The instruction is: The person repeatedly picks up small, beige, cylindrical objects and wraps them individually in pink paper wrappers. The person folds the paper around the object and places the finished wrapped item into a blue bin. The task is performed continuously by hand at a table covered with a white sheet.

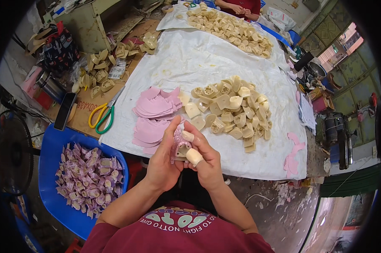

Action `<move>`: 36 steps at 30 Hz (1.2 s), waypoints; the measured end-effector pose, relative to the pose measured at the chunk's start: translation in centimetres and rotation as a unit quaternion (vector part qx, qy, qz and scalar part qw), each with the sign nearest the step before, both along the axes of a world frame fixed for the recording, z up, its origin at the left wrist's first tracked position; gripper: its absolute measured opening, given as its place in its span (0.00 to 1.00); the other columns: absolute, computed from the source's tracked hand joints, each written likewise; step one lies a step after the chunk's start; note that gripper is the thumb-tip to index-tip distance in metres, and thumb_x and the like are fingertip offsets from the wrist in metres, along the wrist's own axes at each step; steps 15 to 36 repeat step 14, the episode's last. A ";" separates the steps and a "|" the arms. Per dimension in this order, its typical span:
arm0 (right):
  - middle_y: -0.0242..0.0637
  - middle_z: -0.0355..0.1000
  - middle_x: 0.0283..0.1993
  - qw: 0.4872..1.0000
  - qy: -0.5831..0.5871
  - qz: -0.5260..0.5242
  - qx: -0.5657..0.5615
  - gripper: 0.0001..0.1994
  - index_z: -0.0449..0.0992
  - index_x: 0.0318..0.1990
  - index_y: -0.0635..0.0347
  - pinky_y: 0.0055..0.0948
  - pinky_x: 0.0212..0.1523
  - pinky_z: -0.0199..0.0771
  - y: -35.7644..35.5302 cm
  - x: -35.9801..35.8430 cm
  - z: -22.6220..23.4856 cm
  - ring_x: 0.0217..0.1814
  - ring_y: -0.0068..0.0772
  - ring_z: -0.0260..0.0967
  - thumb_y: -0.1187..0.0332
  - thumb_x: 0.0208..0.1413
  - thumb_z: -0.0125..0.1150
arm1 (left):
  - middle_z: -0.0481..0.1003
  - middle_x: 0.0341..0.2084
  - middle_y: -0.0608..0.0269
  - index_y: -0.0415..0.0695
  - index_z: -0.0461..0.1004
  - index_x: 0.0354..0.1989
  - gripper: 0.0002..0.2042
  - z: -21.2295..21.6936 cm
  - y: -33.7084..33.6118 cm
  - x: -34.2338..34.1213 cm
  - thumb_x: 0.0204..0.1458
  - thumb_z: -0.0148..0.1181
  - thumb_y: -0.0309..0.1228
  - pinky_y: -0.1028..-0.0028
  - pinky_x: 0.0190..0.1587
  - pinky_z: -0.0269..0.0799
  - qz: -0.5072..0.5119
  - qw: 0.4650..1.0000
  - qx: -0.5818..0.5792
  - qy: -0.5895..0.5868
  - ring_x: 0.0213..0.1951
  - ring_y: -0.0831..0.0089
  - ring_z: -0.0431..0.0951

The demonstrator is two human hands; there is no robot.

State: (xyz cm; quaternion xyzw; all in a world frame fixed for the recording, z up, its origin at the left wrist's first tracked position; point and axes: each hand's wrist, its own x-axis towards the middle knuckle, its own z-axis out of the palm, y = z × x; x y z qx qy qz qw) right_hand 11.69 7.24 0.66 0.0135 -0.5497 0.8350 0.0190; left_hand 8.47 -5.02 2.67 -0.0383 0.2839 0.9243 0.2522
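Both my hands meet at the table's near edge around one shoe heel (181, 150), a beige moulded piece with a glittery pink-purple covering around its side. My left hand (160, 170) grips it from the left, fingers closed along it. On the other side my right hand (209, 165) holds it too; cream-coloured wraps cover two of its digits. Just beyond my hands lie stacked pink cut-out pieces (150, 131). A heap of bare beige heels (232, 110) spreads to the right of them. My fingers hide part of the held heel.
White sheeting (156, 63) covers the table. Scissors (107, 110) and a phone (65, 111) lie at the left. Below, a blue tub (51, 179) holds many purple-covered heels. Pink strips (292, 158) lie near the right edge. Another person's hands (241, 10) are beyond a far heap (232, 31).
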 end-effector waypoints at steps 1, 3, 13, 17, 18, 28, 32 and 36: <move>0.39 0.55 0.69 0.998 0.047 -0.001 0.031 0.20 0.68 0.59 0.62 0.13 0.24 0.61 -0.1 0.0 -0.1 0.28 0.12 0.58 0.77 0.58 0.50 | 0.72 0.44 0.61 0.48 0.48 0.69 0.26 -0.3 -0.1 -0.1 0.64 0.38 0.42 0.75 0.28 0.71 -0.013 0.999 -0.023 0.032 0.33 0.74 0.75; 0.40 0.56 0.68 1.000 -0.007 0.020 -0.001 0.19 0.70 0.57 0.64 0.15 0.26 0.66 0.1 -0.3 0.3 0.33 0.15 0.66 0.78 0.57 0.50 | 0.72 0.41 0.63 0.49 0.49 0.69 0.26 -1.2 -0.3 -0.3 0.65 0.37 0.43 0.78 0.22 0.66 -0.039 0.992 -0.069 0.096 0.28 0.77 0.73; 0.44 0.55 0.69 0.991 -0.029 0.050 0.119 0.22 0.70 0.58 0.62 0.22 0.46 0.72 0.3 -1.5 0.0 0.59 0.32 0.64 0.74 0.54 0.57 | 0.71 0.32 0.64 0.51 0.48 0.70 0.28 -1.2 0.0 -1.0 0.62 0.45 0.40 0.81 0.17 0.66 -0.015 0.987 -0.135 0.086 0.20 0.80 0.68; 0.44 0.55 0.69 0.991 -0.028 0.050 0.119 0.22 0.70 0.58 0.62 0.22 0.46 0.72 0.2 -1.7 0.1 0.59 0.32 0.64 0.74 0.54 0.57 | 0.71 0.32 0.64 0.51 0.48 0.70 0.29 -1.3 -0.1 -1.2 0.62 0.47 0.40 0.81 0.17 0.66 -0.020 0.986 -0.139 0.093 0.20 0.80 0.68; 0.44 0.55 0.69 0.991 -0.028 0.050 0.119 0.22 0.70 0.58 0.62 0.22 0.46 0.72 0.2 -1.7 0.1 0.59 0.32 0.64 0.74 0.54 0.57 | 0.71 0.32 0.64 0.51 0.48 0.70 0.29 -1.3 -0.1 -1.2 0.62 0.47 0.40 0.81 0.17 0.66 -0.020 0.986 -0.139 0.093 0.20 0.80 0.68; 0.44 0.55 0.69 0.991 -0.028 0.050 0.119 0.22 0.70 0.58 0.62 0.22 0.46 0.72 0.2 -1.7 0.1 0.59 0.32 0.64 0.74 0.54 0.57 | 0.71 0.32 0.64 0.51 0.48 0.70 0.29 -1.3 -0.1 -1.2 0.62 0.47 0.40 0.81 0.17 0.66 -0.020 0.986 -0.139 0.093 0.20 0.80 0.68; 0.44 0.55 0.69 0.991 -0.028 0.050 0.119 0.22 0.70 0.58 0.62 0.22 0.46 0.72 0.2 -1.7 0.1 0.59 0.32 0.64 0.74 0.54 0.57 | 0.71 0.32 0.64 0.51 0.48 0.70 0.29 -1.3 -0.1 -1.2 0.62 0.47 0.40 0.81 0.17 0.66 -0.020 0.986 -0.139 0.093 0.20 0.80 0.68; 0.44 0.55 0.69 0.991 -0.028 0.050 0.119 0.22 0.70 0.58 0.62 0.22 0.46 0.72 0.2 -1.7 0.1 0.59 0.32 0.64 0.74 0.54 0.57 | 0.71 0.32 0.64 0.51 0.48 0.70 0.29 -1.3 -0.1 -1.2 0.62 0.47 0.40 0.81 0.17 0.66 -0.020 0.986 -0.139 0.093 0.20 0.80 0.68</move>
